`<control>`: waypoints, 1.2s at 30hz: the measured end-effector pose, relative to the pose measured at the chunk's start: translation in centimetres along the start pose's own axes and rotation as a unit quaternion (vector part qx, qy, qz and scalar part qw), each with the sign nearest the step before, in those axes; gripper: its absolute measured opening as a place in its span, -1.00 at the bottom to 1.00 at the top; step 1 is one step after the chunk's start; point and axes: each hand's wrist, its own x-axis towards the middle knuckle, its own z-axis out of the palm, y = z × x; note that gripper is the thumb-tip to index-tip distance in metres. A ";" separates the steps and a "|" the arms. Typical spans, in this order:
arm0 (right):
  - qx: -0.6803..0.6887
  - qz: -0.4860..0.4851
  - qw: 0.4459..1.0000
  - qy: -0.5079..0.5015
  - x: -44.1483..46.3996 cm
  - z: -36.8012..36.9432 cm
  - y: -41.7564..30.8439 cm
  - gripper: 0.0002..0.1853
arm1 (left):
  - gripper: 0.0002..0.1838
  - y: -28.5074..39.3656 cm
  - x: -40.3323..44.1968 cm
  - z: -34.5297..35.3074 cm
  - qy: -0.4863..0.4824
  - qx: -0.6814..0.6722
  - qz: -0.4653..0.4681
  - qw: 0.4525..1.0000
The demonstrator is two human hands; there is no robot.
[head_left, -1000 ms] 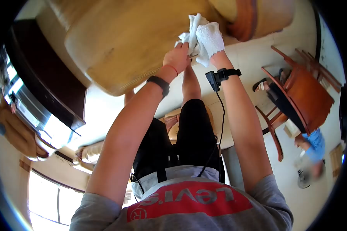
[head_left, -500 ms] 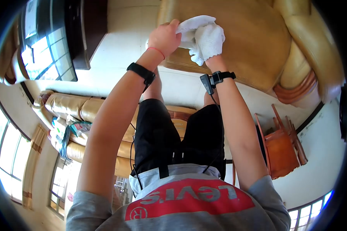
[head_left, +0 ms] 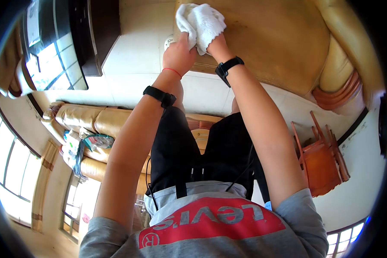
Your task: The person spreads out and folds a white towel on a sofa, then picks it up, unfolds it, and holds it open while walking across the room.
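A white fluffy cloth (head_left: 205,26) is bunched between my two hands at the top of the head view, at the edge of the tan leather seat. My left hand (head_left: 179,55) is closed, its fingers pinching the cloth's near left edge. Cloth covers most of my right hand (head_left: 219,48), so its fingers are hidden; the cloth is draped over and gripped by it. Just beyond my left hand, a white thing with dark marks (head_left: 169,41) shows partly; I cannot tell what it is. Both wrists wear black straps.
The broad tan leather seat (head_left: 275,47) fills the top right. A dark glass-topped table (head_left: 58,51) stands at the left. Behind me are a long tan sofa (head_left: 79,118) with bags on it and a reddish wooden chair (head_left: 320,170). Pale floor tiles (head_left: 129,88) lie between.
My right hand and the cloth have moved left and farther forward. My left hand has shifted slightly down, and the two hands are now closer together.
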 end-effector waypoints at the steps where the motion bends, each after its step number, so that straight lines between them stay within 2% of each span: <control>1: -0.029 0.004 0.998 -0.047 -0.2 -1.5 -0.4 -0.64 | -0.70 0.3 0.3 0.7 -0.001 0.004 0.004 1.000; 2: 0.035 -0.043 0.998 -0.011 -0.1 -0.4 3.0 -0.66 | -0.69 1.1 0.5 1.5 -0.003 0.007 0.009 1.000; 5: 0.227 0.098 0.969 -0.023 -3.2 -6.6 3.3 -0.62 | -0.67 3.7 0.6 4.3 -0.012 0.007 0.076 0.997; 6: 0.246 0.037 0.968 0.033 -3.8 -7.6 5.3 -0.59 | -0.64 5.0 0.6 5.0 -0.015 0.002 0.108 0.994; 9: 0.096 0.076 0.992 -0.002 -7.0 -16.2 2.8 -0.60 | -0.63 8.4 1.0 5.3 -0.050 0.005 0.158 0.986; 10: 0.108 0.015 0.990 0.092 -7.6 -16.6 4.9 -0.64 | -0.61 9.6 1.1 5.4 -0.053 -0.012 0.166 0.985; 11: 0.163 -0.004 0.974 0.156 -9.3 -17.3 7.0 -0.70 | -0.60 10.4 1.2 5.2 -0.026 -0.022 0.186 0.982; 12: 0.160 0.003 0.971 0.175 -10.9 -19.9 6.2 -0.75 | -0.59 10.9 1.5 4.5 0.002 -0.034 0.204 0.978; 14: -0.065 -0.045 0.941 0.328 -13.0 -20.5 12.6 -0.79 | -0.58 10.8 2.7 3.2 0.048 -0.048 0.201 0.977; 15: -0.176 0.012 0.951 0.255 -14.8 -22.4 13.6 -0.52 | -0.60 10.5 3.4 2.4 0.099 -0.035 0.199 0.974; 16: -0.148 0.087 0.957 0.233 -16.0 -24.0 12.6 -0.51 | -0.63 10.5 3.7 1.3 0.095 -0.077 0.149 0.981; 17: -0.119 0.156 0.958 0.209 -17.0 -25.4 11.9 -0.49 | -0.68 9.8 4.4 0.8 0.107 -0.080 0.154 0.979; 19: -0.089 0.181 0.962 0.183 -18.8 -25.1 14.4 -0.49 | -0.73 8.3 5.0 -0.6 0.093 -0.074 0.095 0.988; 21: -0.081 0.205 0.963 0.153 -21.0 -23.7 17.4 -0.49 | -0.75 5.5 5.5 -1.5 0.114 -0.062 0.079 0.988; 26: -0.219 0.244 0.942 0.066 -28.4 -16.9 23.8 -0.47 | -0.74 0.6 5.7 -2.1 0.105 -0.042 -0.043 0.993; 29: -0.230 0.247 0.941 0.035 -29.4 -16.6 23.1 -0.46 | -0.74 -1.5 6.1 -1.8 0.110 -0.153 -0.062 0.980; 31: -0.230 0.247 0.941 0.005 -28.9 -17.7 21.1 -0.46 | -0.76 -0.2 5.7 -3.1 0.120 -0.153 0.000 0.981; 33: -0.150 0.159 0.975 0.048 -29.4 -18.5 23.4 -0.45 | -0.76 1.6 5.3 -5.2 0.141 -0.171 0.044 0.974; 35: -0.081 0.135 0.985 0.064 -29.0 -21.6 21.4 -0.46 | -0.74 3.1 5.3 -7.3 0.170 -0.210 0.073 0.960; 36: -0.169 0.150 0.973 0.045 -29.6 -22.5 22.9 -0.47 | -0.74 3.8 5.3 -8.1 0.195 -0.225 0.082 0.951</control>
